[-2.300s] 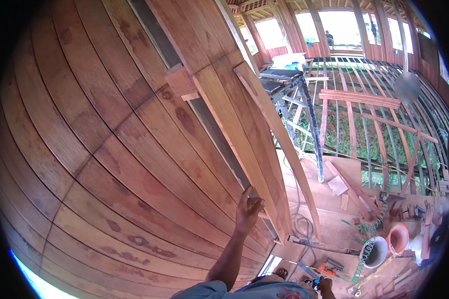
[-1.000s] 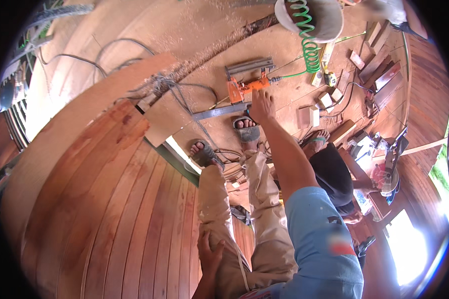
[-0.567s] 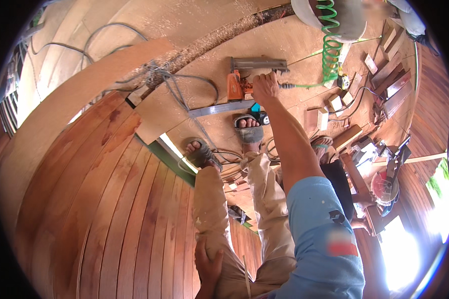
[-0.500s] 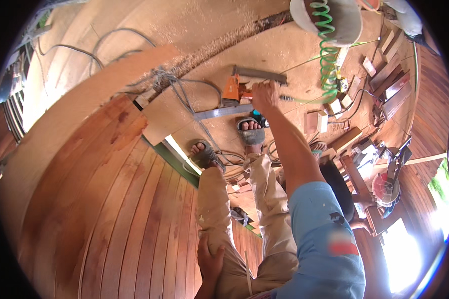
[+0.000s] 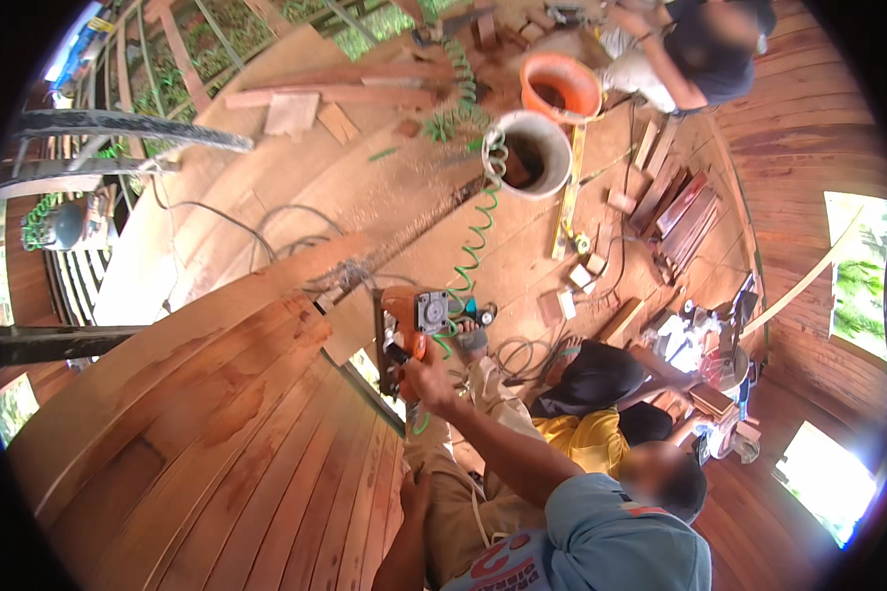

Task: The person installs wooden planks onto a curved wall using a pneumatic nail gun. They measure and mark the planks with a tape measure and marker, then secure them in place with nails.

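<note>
So the right hand [image 5: 428, 380] has its fingers wrapped round the grip of an orange and black nail gun [image 5: 400, 307], which is up in front of the legs, not down on the floor. The left hand [image 5: 416, 492] is just hanging out against the beige trousers [image 5: 455, 507]; can't tell how its fingers are set, too small and shadowy.

A green coiled hose [image 5: 472, 251] trails close by the gun and runs back past the grey bucket [image 5: 559, 158], with an orange bucket [image 5: 586, 96] right beside that. Reddish planks [image 5: 266, 453] fill the lower left, and the wooden floor [image 5: 414, 241] is dusty with shavings.

Further out, a co-worker in a yellow top [image 5: 586, 438] is low down on the right, near a machine half lost in glare, and another person [image 5: 712, 57] is at the top right.

My read: this step is just handling the nail gun, tool in the air. Next move probably calls for a steady grip, finger off the trigger, and slack hose clear of the feet.
</note>
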Tool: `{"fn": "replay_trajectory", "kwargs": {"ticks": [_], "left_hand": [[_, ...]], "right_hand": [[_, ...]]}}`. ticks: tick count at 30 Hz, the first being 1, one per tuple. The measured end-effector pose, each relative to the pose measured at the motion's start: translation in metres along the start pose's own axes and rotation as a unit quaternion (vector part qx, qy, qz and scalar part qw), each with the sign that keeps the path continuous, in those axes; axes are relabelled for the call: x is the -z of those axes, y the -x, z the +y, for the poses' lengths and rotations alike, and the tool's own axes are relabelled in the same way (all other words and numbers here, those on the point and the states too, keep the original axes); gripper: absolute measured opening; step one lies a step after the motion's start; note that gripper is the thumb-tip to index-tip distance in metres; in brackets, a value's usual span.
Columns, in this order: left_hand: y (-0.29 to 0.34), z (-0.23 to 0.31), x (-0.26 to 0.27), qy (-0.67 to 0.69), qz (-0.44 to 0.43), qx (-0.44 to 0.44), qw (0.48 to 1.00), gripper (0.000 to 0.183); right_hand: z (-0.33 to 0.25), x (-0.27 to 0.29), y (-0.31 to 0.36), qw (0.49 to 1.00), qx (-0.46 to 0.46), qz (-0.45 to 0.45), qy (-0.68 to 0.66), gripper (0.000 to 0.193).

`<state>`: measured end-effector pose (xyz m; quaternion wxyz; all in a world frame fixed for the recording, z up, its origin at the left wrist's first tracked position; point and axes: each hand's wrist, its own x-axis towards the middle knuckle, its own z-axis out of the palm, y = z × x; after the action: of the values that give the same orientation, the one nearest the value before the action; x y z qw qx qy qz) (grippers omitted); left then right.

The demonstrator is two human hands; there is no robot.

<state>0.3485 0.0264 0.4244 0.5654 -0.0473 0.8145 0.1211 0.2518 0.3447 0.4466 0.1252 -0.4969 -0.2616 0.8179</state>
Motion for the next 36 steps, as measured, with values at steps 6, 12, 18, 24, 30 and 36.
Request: {"fn": "replay_trajectory", "kwargs": {"ticks": [6, 12, 18, 24, 30, 36], "left_hand": [[0.030, 0.012, 0.019, 0.041, 0.116, -0.129, 0.984, 0.064], [0.043, 0.052, 0.054, 0.148, 0.114, -0.245, 0.951, 0.057], [0.126, 0.106, 0.108, 0.343, 0.248, -0.265, 0.866, 0.035], [0.255, 0.090, 0.218, 0.573, 0.326, -0.467, 0.590, 0.035], [0.417, 0.082, 0.319, 0.509, 0.512, -0.522, 0.454, 0.043], [0.541, 0.100, 0.370, 0.275, 0.682, -0.606, 0.303, 0.063]], "right_hand": [[-0.101, -0.085, 0.126, 0.974, 0.048, -0.216, -0.049, 0.028], [-0.192, -0.117, 0.230, 0.843, 0.274, -0.429, 0.172, 0.022], [-0.247, -0.168, 0.311, 0.682, 0.305, -0.562, 0.356, 0.030], [-0.202, -0.219, 0.385, 0.672, 0.166, -0.682, 0.238, 0.022], [-0.161, -0.338, 0.473, 0.503, 0.574, -0.630, 0.146, 0.032], [-0.159, -0.423, 0.519, 0.678, 0.395, -0.600, 0.158, 0.011]]}}
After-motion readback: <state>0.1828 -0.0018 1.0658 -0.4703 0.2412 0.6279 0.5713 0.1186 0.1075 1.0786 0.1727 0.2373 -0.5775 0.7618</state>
